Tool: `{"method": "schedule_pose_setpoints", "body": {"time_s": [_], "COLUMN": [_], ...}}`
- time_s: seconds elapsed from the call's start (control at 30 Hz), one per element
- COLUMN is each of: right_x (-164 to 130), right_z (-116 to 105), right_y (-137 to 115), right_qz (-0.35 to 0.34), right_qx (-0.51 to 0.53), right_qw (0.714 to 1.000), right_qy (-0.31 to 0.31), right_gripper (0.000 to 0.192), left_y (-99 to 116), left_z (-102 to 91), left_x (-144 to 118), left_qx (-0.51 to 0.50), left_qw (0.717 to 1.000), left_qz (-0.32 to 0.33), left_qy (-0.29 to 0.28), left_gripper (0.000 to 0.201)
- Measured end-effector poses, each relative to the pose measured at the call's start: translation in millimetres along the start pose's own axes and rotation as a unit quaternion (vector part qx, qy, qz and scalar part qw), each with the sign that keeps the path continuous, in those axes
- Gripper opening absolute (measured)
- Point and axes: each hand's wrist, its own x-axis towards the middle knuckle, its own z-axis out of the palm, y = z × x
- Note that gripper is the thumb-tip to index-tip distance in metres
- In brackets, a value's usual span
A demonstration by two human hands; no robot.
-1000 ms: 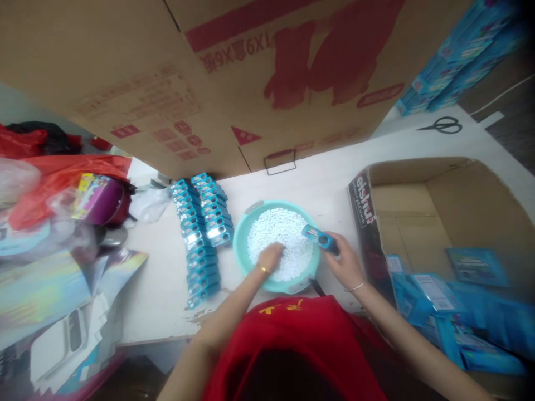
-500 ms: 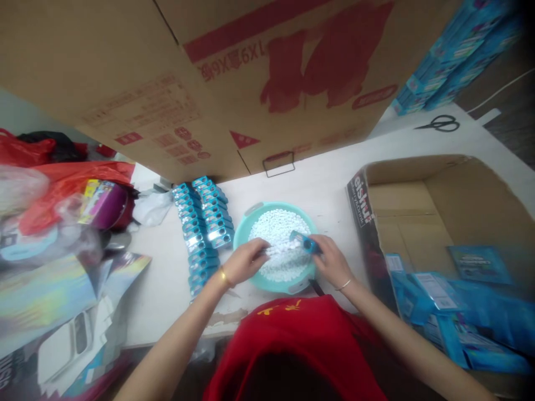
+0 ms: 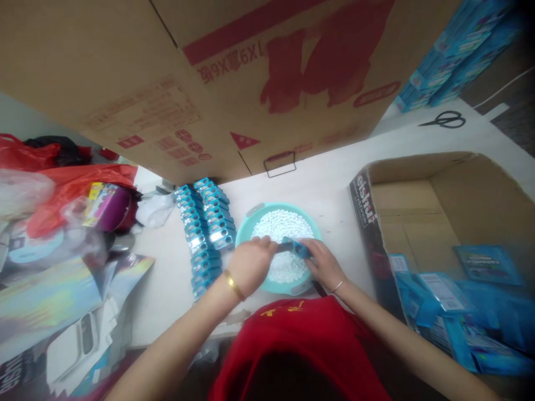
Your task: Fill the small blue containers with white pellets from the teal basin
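Observation:
A turquoise basin (image 3: 246, 225) holds a heap of small white pellets (image 3: 284, 224), and both my hands are over it. My right hand (image 3: 326, 264) is closed around a small blue box (image 3: 300, 249), tilted toward the left. Pinched in my left hand (image 3: 253, 264) is a narrow, greyish scoop-like tool (image 3: 285, 247); its far end meets the box's left end. Blur and my fingers hide the tool's exact shape. To the left of the basin stand two rows of similar small blue boxes (image 3: 204, 228).
A large carton (image 3: 234, 100) walls off the back. At right, an open cardboard box (image 3: 365, 245) contains blue packets (image 3: 487, 264). Black scissors (image 3: 447, 120) lie behind it, near stacked blue packs (image 3: 455, 55). Plastic bags (image 3: 83, 184) and printed sheets (image 3: 50, 301) crowd the left.
The tool in my left hand carried a line of white pellets over the basin; now it has moved right against the blue box, and no pellets show on it. My left wrist has turned.

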Motion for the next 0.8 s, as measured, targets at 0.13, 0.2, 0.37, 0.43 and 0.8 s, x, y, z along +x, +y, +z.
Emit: {"method": "schedule_pose_setpoints", "body": {"time_s": [0.13,0.2,0.37,0.43,0.8], "right_x": [-1,-2,-2,-2,-4], "right_z": [-16,-25,-36,-37,-34], "right_y": [5,7,7,7,7], "right_qz": [0.048,0.073,0.105,0.111,0.075], "right_qx": [0.003,0.011,0.018,0.020,-0.014], "right_qw": [0.998,0.996,0.991,0.990,0.995], "right_qy": [0.032,0.049,0.078,0.089,0.065], "right_gripper": [0.046,0.043,0.037,0.036,0.042], "left_y": [-50,-59,-21,-5,-39], "left_z": [73.3,116.9,188.5,199.5,107.0], "left_x": [28,47,79,82,16], "left_qx": [-0.077,-0.143,-0.227,-0.260,-0.404], "left_qw": [0.992,0.984,0.972,0.964,0.905], "left_qz": [-0.093,-0.106,-0.062,-0.047,0.050], "left_qy": [0.038,0.027,0.024,0.031,0.122], "left_gripper": [0.020,0.021,0.020,0.022,0.022]}}
